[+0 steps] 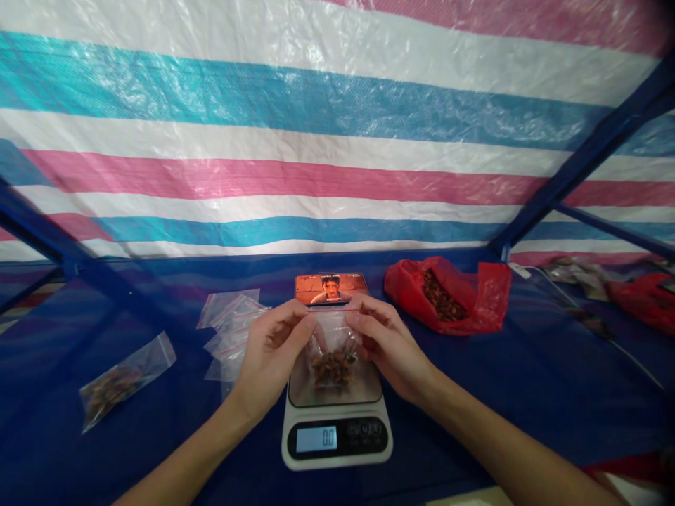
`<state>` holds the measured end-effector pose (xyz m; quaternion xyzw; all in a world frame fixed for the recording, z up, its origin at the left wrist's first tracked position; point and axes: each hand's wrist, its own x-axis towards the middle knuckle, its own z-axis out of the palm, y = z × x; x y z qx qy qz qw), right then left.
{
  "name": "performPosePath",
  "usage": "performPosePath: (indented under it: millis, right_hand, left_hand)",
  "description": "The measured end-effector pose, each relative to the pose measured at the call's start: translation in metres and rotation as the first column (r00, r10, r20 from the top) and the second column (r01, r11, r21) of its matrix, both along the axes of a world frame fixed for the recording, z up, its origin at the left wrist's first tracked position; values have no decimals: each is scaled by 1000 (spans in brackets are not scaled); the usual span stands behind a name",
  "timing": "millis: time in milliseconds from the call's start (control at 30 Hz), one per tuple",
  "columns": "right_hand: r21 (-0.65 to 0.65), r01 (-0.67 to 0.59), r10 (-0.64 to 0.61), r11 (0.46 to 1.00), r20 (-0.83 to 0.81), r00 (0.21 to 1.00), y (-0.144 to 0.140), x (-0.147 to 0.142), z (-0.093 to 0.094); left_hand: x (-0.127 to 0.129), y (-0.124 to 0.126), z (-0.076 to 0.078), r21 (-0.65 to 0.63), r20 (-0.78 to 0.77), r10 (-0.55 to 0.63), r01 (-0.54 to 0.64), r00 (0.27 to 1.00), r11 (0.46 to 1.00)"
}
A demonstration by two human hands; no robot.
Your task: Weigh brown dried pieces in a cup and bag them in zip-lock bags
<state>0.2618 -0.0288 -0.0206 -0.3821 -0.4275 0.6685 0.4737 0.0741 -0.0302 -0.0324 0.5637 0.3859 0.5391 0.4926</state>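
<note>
Between my hands is a small clear zip bag (332, 362) with brown dried pieces gathered at its bottom. My left hand (274, 351) pinches the bag's top left corner, thumb against fingers. At the top right corner my right hand (387, 344) pinches the same edge. The bag is held upright over a white digital kitchen scale (337, 455), whose display reads 0.0. Whether the bag's bottom touches the metal plate I cannot tell. A card with a printed picture (331, 289) lies at the far end of the scale, partly behind the bag.
Left of the scale lie several flat zip bags (235, 330). Farther left rests a filled zip bag (126, 379). A red plastic bag (448, 295) of brown dried pieces stands open at the back right. Blue frame bars (580, 158) and striped sheeting (316, 176) enclose the blue surface.
</note>
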Motion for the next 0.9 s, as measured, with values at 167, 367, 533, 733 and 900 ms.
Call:
performPosePath:
  millis: [167, 367, 533, 733, 900]
  right_hand:
    - [110, 35, -39, 993, 29, 999, 0, 1, -7]
    - [317, -91, 59, 944, 110, 992, -1, 2, -9]
    - [331, -131, 88, 935, 141, 986, -3, 0, -8]
    - [343, -162, 114, 925, 156, 981, -3, 2, -9]
    - [350, -168, 102, 921, 198, 975, -4, 3, -6]
  left_hand:
    - [0, -1, 1, 10, -20, -8, 8, 1000, 1000]
    - [2, -7, 5, 76, -124, -39, 48, 992, 996]
    - [5, -11, 0, 73, -133, -93, 104, 987, 992]
    - [6, -12, -6, 59, -162, -123, 134, 979, 989]
    - [4, -13, -12, 82, -201, -124, 143, 972, 986]
